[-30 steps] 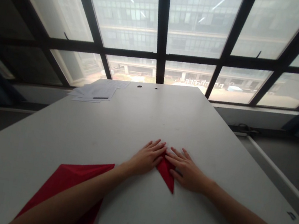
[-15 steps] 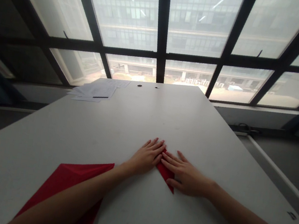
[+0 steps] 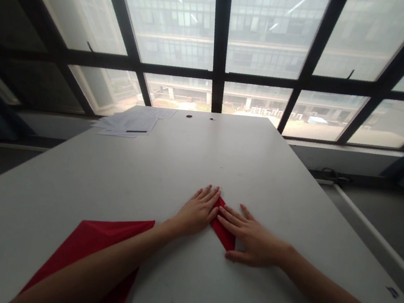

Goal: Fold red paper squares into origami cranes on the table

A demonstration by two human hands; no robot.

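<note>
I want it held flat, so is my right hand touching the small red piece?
Touching: the head view shows the right hand with its fingers laid over the small red piece, no gap visible.

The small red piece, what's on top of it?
The left hand lies over the left side of the small red piece, and the right hand over its right side. Red shows between them; parts beneath the hands are hidden.
</note>
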